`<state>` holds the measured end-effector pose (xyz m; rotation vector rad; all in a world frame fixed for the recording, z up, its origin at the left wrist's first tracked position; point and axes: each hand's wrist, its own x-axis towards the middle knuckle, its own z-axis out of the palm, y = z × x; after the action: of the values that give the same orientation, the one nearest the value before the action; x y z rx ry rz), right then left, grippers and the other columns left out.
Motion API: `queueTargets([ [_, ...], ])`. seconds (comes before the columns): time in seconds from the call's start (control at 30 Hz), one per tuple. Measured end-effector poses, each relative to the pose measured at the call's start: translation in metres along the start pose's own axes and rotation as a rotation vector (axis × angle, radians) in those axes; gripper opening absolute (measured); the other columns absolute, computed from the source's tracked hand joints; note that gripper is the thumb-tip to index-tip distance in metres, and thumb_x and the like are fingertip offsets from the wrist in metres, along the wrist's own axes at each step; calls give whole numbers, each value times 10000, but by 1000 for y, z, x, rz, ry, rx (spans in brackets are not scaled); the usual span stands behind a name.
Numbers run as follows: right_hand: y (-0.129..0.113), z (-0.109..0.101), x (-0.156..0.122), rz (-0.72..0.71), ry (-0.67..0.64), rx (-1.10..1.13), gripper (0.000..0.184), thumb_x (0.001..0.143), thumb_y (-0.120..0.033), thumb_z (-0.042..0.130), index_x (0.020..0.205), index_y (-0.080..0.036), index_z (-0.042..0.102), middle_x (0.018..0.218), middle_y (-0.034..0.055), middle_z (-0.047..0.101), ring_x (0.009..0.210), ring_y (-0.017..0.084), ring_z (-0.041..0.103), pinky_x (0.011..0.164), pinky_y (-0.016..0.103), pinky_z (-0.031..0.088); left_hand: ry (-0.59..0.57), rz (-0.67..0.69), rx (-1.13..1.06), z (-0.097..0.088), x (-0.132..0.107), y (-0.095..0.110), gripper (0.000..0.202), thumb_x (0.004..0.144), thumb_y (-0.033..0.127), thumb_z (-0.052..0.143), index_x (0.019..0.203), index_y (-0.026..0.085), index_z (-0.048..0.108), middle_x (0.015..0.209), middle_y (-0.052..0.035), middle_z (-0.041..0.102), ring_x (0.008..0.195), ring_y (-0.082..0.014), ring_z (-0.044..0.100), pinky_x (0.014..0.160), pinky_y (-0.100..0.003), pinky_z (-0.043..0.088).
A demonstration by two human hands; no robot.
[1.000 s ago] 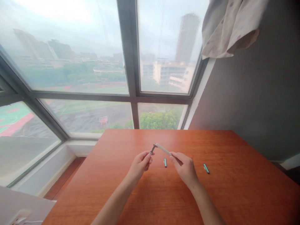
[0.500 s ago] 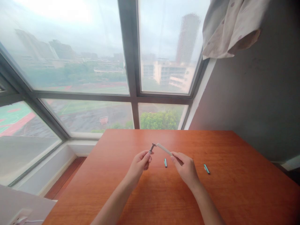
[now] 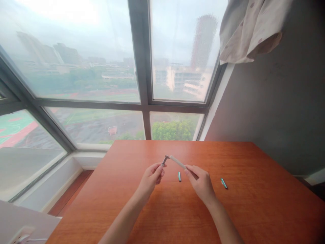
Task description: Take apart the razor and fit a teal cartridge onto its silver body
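Observation:
My left hand [image 3: 153,175] is closed around a razor handle [image 3: 165,160], whose dark forked head points up and away from me. My right hand [image 3: 200,179] pinches a slim pale grey stick [image 3: 177,162], slanting up to the left; its exact kind I cannot make out. The stick's far tip is at the razor handle's head, touching or almost touching it. Between and just beyond my hands, a teal and black razor cartridge [image 3: 179,176] lies on the table. A second razor cartridge [image 3: 223,183] lies to the right of my right hand.
Beneath my hands is a reddish-brown wooden table [image 3: 162,217]. Large windows with a grey frame [image 3: 144,67] rise behind its far edge. Cloth [image 3: 251,34] hangs at the upper right by a grey wall [image 3: 274,101]. A socket with a cable [image 3: 22,236] shows at the lower left.

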<state>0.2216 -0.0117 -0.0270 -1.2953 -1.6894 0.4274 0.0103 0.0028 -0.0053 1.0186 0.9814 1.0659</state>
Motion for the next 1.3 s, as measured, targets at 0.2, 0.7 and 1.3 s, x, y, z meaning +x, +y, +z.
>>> queueTargets([
  [0.2, -2, -2, -1, 3, -11, 1, 221, 881, -280, 521, 950, -196, 713, 929, 80, 717, 844, 216, 671, 713, 268, 529, -1, 11, 25, 1, -2, 3, 334, 763, 430, 615, 924, 137, 605, 641, 53, 439, 437, -35, 233, 435, -216, 133],
  [0.7, 1, 1, -1, -15, 13, 2, 233, 886, -295, 514, 966, -189, 705, 908, 85, 710, 825, 211, 665, 745, 283, 527, -90, -27, 68, 3, -1, -4, 342, 760, 443, 619, 885, 125, 616, 605, 44, 453, 462, -54, 287, 443, -216, 146],
  [1.3, -3, -1, 0, -21, 28, 17, 246, 893, -308, 501, 965, -190, 705, 878, 84, 710, 804, 212, 664, 720, 285, 528, -112, -37, 2, -3, 2, -4, 372, 752, 453, 649, 917, 120, 626, 617, 47, 445, 445, -37, 246, 437, -217, 121],
])
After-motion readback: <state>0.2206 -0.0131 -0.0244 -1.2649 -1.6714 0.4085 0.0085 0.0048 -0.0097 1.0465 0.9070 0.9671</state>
